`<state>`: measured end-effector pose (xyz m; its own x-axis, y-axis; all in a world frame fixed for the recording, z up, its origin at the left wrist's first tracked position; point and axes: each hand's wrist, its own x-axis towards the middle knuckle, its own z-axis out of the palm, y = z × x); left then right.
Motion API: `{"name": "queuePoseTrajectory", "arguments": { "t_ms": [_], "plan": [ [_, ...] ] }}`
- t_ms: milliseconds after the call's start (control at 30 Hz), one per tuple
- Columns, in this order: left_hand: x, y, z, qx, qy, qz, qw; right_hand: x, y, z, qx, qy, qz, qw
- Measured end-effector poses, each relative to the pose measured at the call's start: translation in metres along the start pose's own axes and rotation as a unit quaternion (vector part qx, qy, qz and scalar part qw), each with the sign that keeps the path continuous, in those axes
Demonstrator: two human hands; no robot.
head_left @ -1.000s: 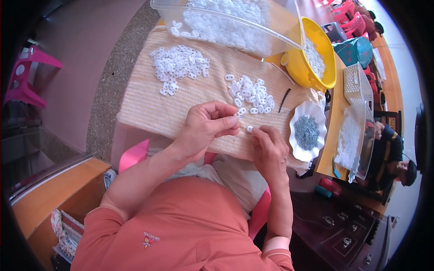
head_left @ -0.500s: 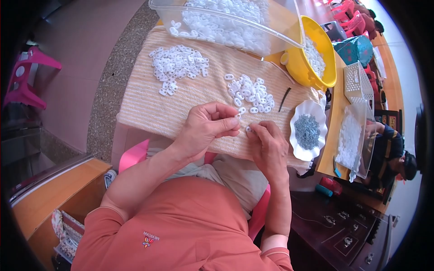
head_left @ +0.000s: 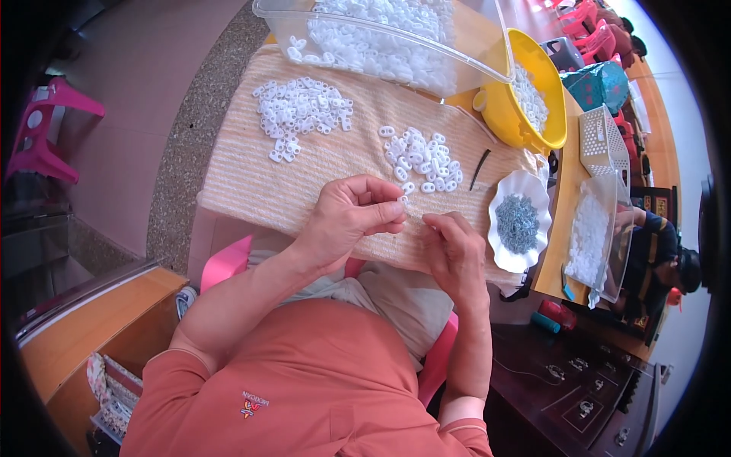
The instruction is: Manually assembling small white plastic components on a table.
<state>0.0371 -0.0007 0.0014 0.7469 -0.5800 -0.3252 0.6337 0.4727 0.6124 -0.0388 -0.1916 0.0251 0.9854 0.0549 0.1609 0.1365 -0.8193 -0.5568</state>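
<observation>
Over the near edge of a striped towel, my left hand pinches a small white plastic piece between thumb and index finger. To its right my right hand has its thumb and index finger pressed together; whatever is between them is too small to make out. Just beyond both hands lies a loose heap of white oval two-hole pieces. A denser pile of small white pieces with holes sits farther left. Right of my right hand, a white scalloped dish holds tiny grey-blue parts.
A clear plastic bin full of white pieces stands at the far edge. Beside it is a yellow bucket. A thin black strip lies on the towel. At right, a person reaches into another clear tray.
The white oval piece at my right fingertips no longer shows. My right hand has shifted slightly, its fingertips nearer my left hand. My left hand keeps its pinch in almost the same spot.
</observation>
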Motion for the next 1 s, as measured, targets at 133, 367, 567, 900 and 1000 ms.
{"name": "queuePoseTrajectory", "arguments": {
  "t_ms": [133, 367, 567, 900, 1000],
  "plan": [
    [0.0, 0.0, 0.001, 0.004, -0.003, 0.0, 1.0, -0.002, 0.004, 0.0, 0.049, 0.021, 0.036, 0.998],
    [0.0, -0.004, 0.001, 0.024, -0.01, -0.008, 1.0, -0.001, 0.002, 0.0, 0.12, 0.053, 0.085, 0.988],
    [-0.001, -0.006, 0.004, 0.046, -0.017, -0.019, 0.999, -0.015, 0.013, 0.015, 0.293, 0.047, 0.241, 0.924],
    [-0.001, -0.008, 0.003, 0.045, -0.023, -0.029, 0.998, -0.015, 0.013, 0.014, 0.42, 0.007, 0.262, 0.869],
    [-0.001, -0.009, 0.002, 0.042, -0.022, -0.033, 0.998, -0.015, 0.014, 0.015, 0.456, 0.024, 0.236, 0.858]
  ]
}}
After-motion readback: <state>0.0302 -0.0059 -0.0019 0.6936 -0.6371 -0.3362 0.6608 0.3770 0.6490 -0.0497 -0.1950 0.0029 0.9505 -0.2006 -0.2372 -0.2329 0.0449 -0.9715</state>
